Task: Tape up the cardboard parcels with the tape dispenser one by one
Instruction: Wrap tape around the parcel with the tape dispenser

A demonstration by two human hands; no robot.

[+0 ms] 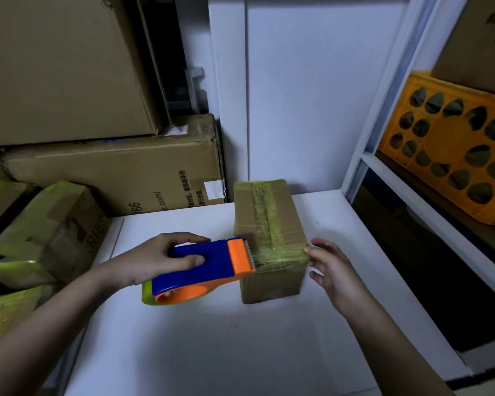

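My left hand (157, 260) grips the tape dispenser (203, 267), blade at the parcel (269, 241) edge, stretching tape taut; my right hand (327, 267), fingers spread, braces the corner against sliding.

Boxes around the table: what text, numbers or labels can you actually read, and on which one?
"766" and ".com/": side of the large box behind the table, turned sideways.
Chinese print beside them: too blurred to read.
White label on that box: unreadable.
"RIES", partly covered: taped box on the left.
Shelf box markings: blurred.
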